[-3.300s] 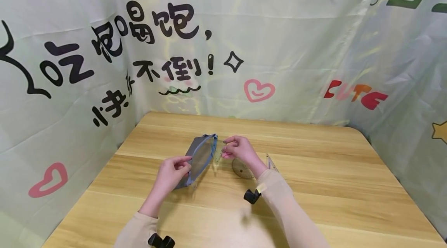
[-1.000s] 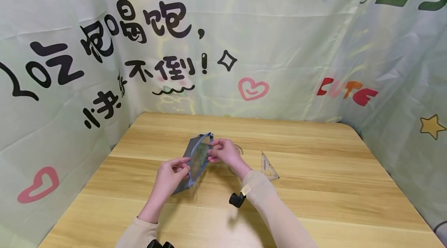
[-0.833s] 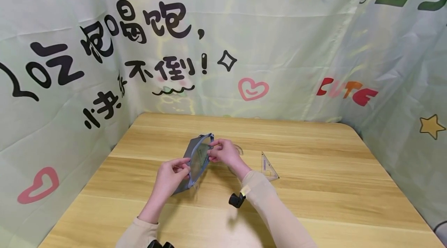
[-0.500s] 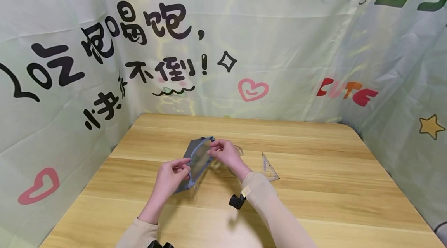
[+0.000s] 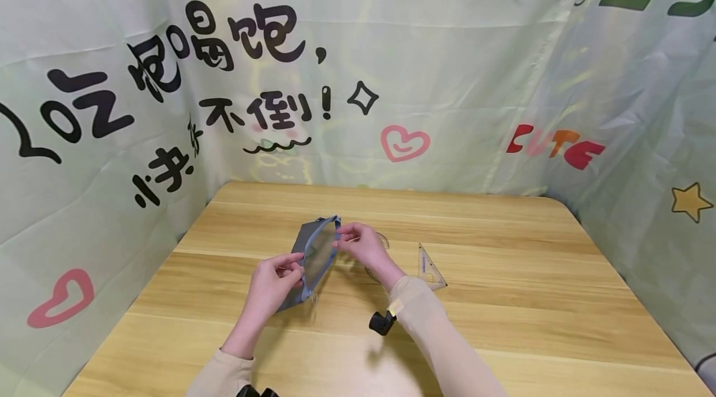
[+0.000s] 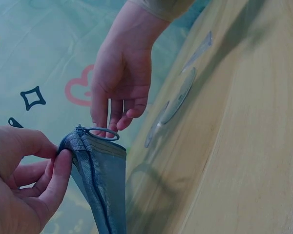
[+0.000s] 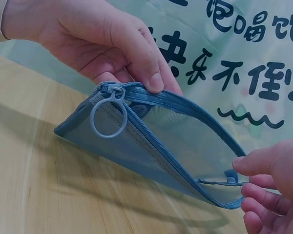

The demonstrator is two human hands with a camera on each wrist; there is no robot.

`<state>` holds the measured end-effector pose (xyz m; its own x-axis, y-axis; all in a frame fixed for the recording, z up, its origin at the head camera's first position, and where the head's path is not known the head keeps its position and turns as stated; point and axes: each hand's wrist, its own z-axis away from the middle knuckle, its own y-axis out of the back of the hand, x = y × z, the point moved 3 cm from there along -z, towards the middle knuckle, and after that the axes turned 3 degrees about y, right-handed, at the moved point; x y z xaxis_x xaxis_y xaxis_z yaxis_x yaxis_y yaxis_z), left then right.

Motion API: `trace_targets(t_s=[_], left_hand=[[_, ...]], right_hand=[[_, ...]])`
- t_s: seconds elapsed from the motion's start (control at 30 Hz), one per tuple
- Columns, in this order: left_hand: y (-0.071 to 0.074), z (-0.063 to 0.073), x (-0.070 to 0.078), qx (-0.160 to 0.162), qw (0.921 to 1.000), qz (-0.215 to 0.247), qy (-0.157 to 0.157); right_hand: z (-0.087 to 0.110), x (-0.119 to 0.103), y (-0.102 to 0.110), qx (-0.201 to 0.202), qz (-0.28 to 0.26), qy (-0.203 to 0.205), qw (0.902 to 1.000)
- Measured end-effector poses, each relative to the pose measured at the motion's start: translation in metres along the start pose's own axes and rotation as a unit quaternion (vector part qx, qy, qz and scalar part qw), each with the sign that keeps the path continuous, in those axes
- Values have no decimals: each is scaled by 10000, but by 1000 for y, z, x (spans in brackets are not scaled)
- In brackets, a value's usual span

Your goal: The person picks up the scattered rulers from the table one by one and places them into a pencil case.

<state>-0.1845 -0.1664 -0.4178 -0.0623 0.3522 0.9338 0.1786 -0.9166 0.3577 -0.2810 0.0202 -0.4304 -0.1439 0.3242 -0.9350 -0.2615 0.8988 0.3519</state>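
Observation:
A grey mesh zip pouch (image 5: pixel 321 254) with blue trim stands tilted above the table, its mouth spread wide and facing right. My left hand (image 5: pixel 276 279) pinches the near rim between thumb and fingers; its grip shows beside the zip end in the left wrist view. At the far end of the mouth, my right hand (image 5: pixel 363 245) pinches the rim with thumb and fingertips. A ring-shaped zip pull (image 7: pixel 109 118) hangs from the pouch's corner. Beyond the right hand lies a clear semicircular protractor (image 5: pixel 383 240), while a round one (image 6: pixel 179 96) is mostly hidden by that hand in the head view.
A clear set square (image 5: pixel 431 269) lies on the wooden table (image 5: pixel 531 297), right of my right wrist. Printed cloth walls (image 5: pixel 470 86) enclose the table's back and sides. Black wrist cameras (image 5: pixel 382 322) protrude beside the sleeves.
My right hand has moved left to the pouch's mouth. The greenish clear plate it held went into the pouch and no longer shows between its fingers. My left hand keeps its pinch.

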Motion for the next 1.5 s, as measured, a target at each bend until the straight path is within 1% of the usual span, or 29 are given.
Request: trace_targets(t_s=[0.13, 0.27, 0.53, 0.6, 0.8, 1.0, 1.2, 1.5], left_hand=[[0, 1, 1, -12, 10000, -10, -38], [1, 1, 0, 12, 10000, -21, 16], [1, 0, -2, 28, 10000, -74, 17], [0, -1, -2, 17, 10000, -53, 61], [-1, 0, -2, -21, 10000, -50, 54], [0, -1, -2, 12, 9999, -50, 121], [1, -1, -3, 20, 9999, -109, 40], [0, 0, -3, -23, 10000, -75, 36]], right_hand=[[0, 2, 1, 53, -111, 37, 9999], [0, 3, 2, 57, -236, 44, 9997], [0, 6, 7, 100, 95, -40, 9999], [0, 7, 8, 88, 64, -52, 9999], [0, 11, 11, 20, -127, 6, 9999], [4, 10, 16, 57, -60, 41, 10000], [7, 13, 22, 26, -71, 8, 10000], [5, 20, 25, 9, 44, 44, 10000]])
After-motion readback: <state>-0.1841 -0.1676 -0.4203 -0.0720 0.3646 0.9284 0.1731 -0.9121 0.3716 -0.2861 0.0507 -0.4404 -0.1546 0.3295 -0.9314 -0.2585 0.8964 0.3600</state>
